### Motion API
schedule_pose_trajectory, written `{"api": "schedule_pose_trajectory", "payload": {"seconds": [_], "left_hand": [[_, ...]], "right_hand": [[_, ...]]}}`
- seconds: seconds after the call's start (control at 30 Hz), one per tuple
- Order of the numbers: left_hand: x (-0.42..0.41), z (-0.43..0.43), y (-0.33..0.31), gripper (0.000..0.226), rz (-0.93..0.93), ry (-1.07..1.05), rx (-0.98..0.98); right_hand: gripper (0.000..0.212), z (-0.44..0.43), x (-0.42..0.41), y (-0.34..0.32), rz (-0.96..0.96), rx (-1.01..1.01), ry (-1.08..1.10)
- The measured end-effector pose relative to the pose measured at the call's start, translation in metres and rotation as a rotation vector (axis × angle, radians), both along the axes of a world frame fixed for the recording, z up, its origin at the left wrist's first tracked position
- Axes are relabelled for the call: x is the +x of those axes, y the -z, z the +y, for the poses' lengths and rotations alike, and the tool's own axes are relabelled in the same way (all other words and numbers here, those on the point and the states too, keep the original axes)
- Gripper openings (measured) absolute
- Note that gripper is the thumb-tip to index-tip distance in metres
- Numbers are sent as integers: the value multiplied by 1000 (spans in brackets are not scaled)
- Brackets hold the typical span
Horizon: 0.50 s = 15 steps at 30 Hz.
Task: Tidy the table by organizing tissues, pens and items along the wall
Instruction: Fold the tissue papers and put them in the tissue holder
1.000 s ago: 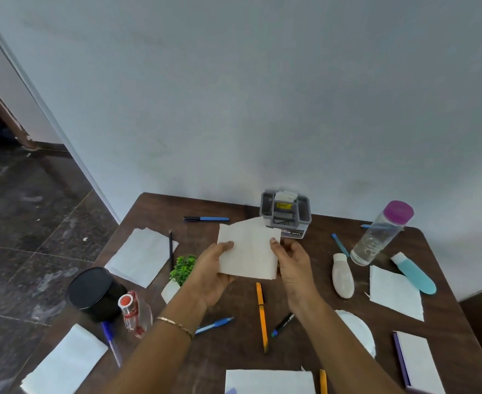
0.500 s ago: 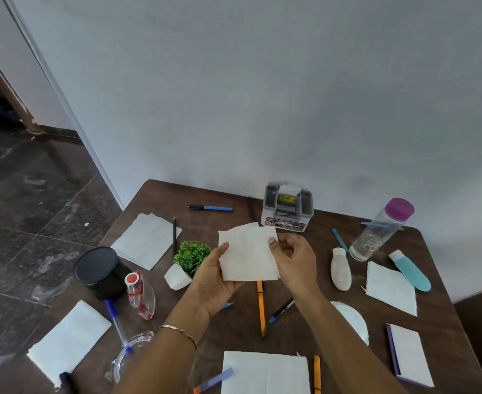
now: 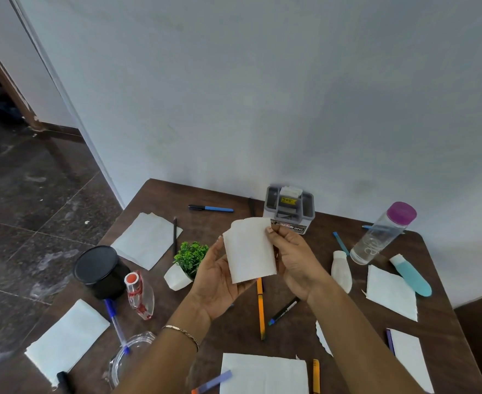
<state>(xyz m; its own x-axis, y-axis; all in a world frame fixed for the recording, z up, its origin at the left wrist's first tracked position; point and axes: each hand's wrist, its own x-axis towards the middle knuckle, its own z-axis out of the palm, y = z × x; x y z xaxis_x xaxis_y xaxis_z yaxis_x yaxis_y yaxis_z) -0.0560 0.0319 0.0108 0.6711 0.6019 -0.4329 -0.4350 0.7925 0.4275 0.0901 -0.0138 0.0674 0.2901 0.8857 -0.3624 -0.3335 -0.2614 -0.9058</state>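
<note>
Above cluttered table, both hands pinch tissue.

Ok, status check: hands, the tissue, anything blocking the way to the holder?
Both hands, left hand and right hand, shut on one tissue, lifted off table. Grey holder at wall just beyond. Nothing between.

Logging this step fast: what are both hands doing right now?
Left hand: holding the folded tissue.
Right hand: pinching the same tissue's right edge.
</note>
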Motion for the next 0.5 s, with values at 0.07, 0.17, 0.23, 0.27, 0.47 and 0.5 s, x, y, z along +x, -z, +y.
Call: {"api": "schedule_pose_trajectory", "payload": {"seconds": [0.07, 0.17, 0.23, 0.27, 0.47, 0.5], "left_hand": [[0, 0, -1, 57, -3, -8, -8], [2, -1, -4, 60, 20, -20, -42], [5, -2, -6, 55, 36, -24, -39], [6, -2, -7, 51, 45, -29, -32], [14, 0, -8, 45, 99, -21, -27], [14, 0, -8, 44, 102, -18, -22]], "right_hand": [[16, 1, 6, 0, 67, -24, -10], [15, 3, 11, 3, -22, -49, -13], [16, 5, 12, 7, -151, -69, 8], [18, 6, 13, 9, -203, -75, 23], [12, 8, 16, 13, -302, -73, 37], [9, 8, 17, 13, -288, -75, 39]]}}
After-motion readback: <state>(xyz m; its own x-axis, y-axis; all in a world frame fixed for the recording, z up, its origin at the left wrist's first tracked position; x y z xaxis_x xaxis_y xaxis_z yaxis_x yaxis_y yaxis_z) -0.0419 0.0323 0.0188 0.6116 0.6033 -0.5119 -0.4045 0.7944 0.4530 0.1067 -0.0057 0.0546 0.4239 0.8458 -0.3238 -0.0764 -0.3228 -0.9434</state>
